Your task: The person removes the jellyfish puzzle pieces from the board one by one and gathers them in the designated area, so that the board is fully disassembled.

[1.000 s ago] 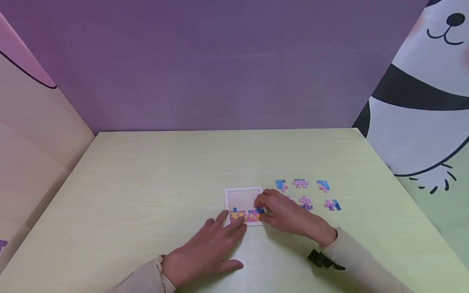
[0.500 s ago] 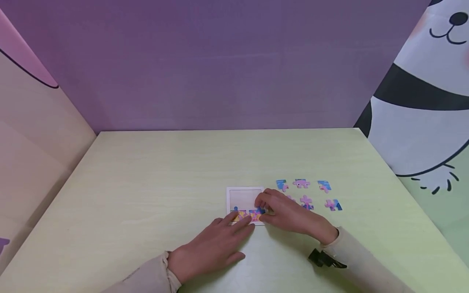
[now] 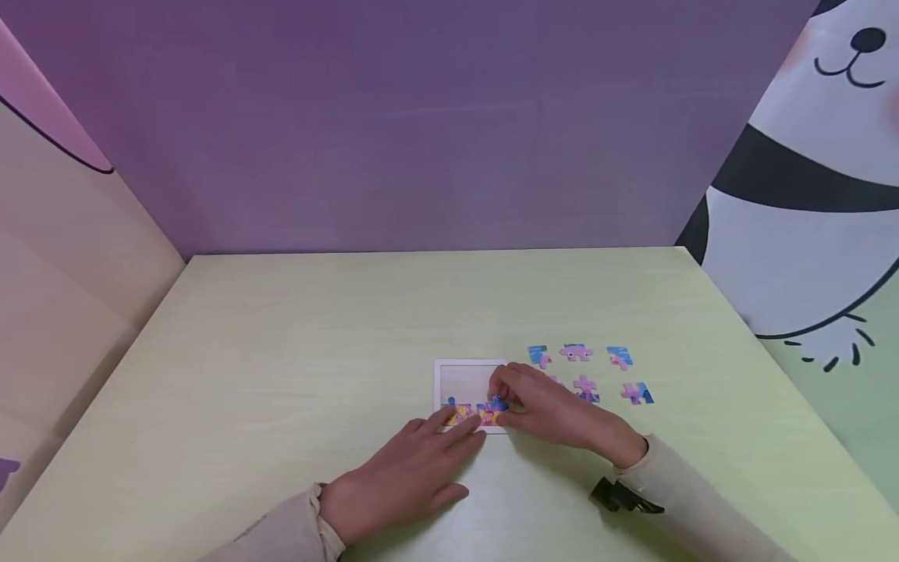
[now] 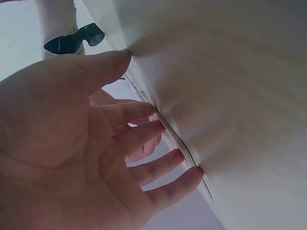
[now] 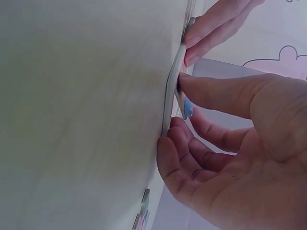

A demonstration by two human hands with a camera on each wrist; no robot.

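Note:
A small white puzzle tray (image 3: 437, 382) lies on the table, with colourful jigsaw pieces (image 3: 463, 411) along its near side. At its lower right corner, my right hand (image 3: 558, 410) pinches a blue-edged jigsaw piece (image 5: 188, 108) between thumb and forefinger. That piece is tilted up in the right wrist view, and fingers partly cover it. My left hand (image 3: 403, 478) lies palm down with fingers extended. Its fingertips rest on the tray's near edge and the pieces there, hiding part of the row.
Several loose jigsaw pieces (image 3: 576, 353) lie in two rows right of the tray, one partly behind my right hand. The pale table (image 3: 316, 328) meets a purple wall (image 3: 435, 133) at the back. A black strap (image 3: 625, 497) is on the right sleeve.
My left hand has slid right along the tray's near edge, its fingers now further over the pieces. The right hand keeps its place, and the piece it pinches looks slightly more raised.

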